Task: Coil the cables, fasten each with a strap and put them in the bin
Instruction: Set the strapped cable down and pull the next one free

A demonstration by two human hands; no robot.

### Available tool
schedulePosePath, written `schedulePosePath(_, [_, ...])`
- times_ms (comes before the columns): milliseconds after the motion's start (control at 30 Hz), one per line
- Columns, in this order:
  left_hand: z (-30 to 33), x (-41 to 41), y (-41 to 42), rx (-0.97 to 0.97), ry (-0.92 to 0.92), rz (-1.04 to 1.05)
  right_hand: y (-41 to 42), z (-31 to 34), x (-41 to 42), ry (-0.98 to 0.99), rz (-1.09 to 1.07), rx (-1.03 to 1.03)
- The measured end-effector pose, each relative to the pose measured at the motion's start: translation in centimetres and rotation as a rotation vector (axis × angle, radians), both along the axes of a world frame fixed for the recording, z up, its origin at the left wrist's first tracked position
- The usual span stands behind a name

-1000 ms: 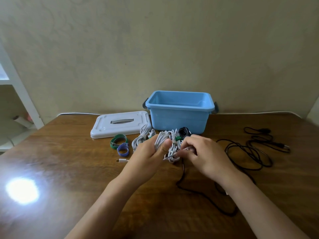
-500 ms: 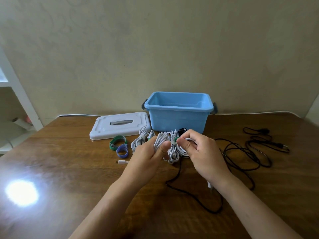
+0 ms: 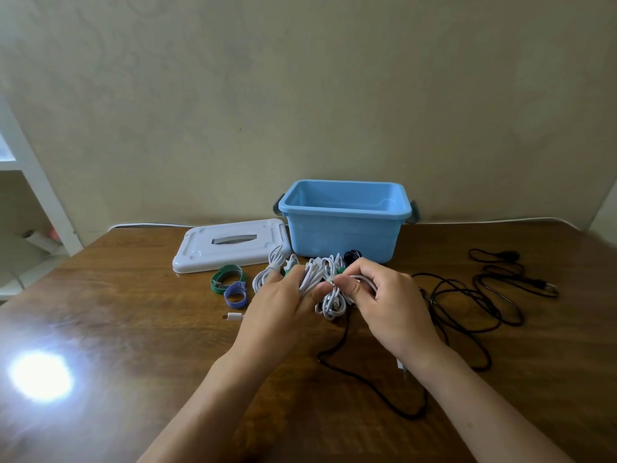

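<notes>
Hands (image 3: 334,305) curl together, gripping white cable bundle (image 3: 329,295).

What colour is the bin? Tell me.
Light blue; the bin shows clearly in the head view, its only view.

Glossy varnished wood table (image 3: 133,329) throwing a white glare, smooth light-blue plastic bin (image 3: 344,235), matt pale plastic lid (image 3: 230,243), rubbery white cables (image 3: 329,292), thin matt black cable (image 3: 467,295), fabric-like green strap (image 3: 224,278)
</notes>
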State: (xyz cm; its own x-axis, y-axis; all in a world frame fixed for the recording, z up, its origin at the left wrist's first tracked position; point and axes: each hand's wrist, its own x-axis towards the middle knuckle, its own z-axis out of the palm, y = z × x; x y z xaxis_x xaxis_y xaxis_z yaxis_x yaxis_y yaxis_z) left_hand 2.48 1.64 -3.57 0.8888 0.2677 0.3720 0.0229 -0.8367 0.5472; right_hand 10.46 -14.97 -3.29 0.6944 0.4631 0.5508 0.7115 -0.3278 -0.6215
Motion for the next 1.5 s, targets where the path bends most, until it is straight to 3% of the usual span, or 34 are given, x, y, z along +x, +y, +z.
schedulePosePath(300, [0.7,-0.3,-0.3,-0.062,0.017,-0.032,-0.3,0.3,0.9,0.160,-0.004,0.031])
schedulePosePath(467, [0.7,-0.3,0.5,-0.220,-0.124,-0.017,-0.6,0.7,1.2,0.315,0.124,0.041])
schedulePosePath(633, [0.9,-0.3,0.8,-0.267,-0.218,0.008,-1.1,1.2,1.5,0.215,0.105,0.077])
schedulePosePath(767, [1.3,-0.4,0.9,-0.276,-0.272,0.004,-1.5,0.9,1.9,0.153,0.028,-0.054])
schedulePosePath(1000, [0.3,-0.2,0.2,-0.226,-0.100,-0.019,-0.8,1.2,0.5,0.234,0.184,0.060])
schedulePosePath(1300, [0.4,-0.2,0.3,-0.273,-0.168,-0.042,-1.0,1.8,0.0,0.237,0.165,0.072])
schedulePosePath(1500, [1.0,-0.3,0.4,-0.292,-0.256,-0.020,-1.4,1.2,1.6,0.109,0.049,-0.089])
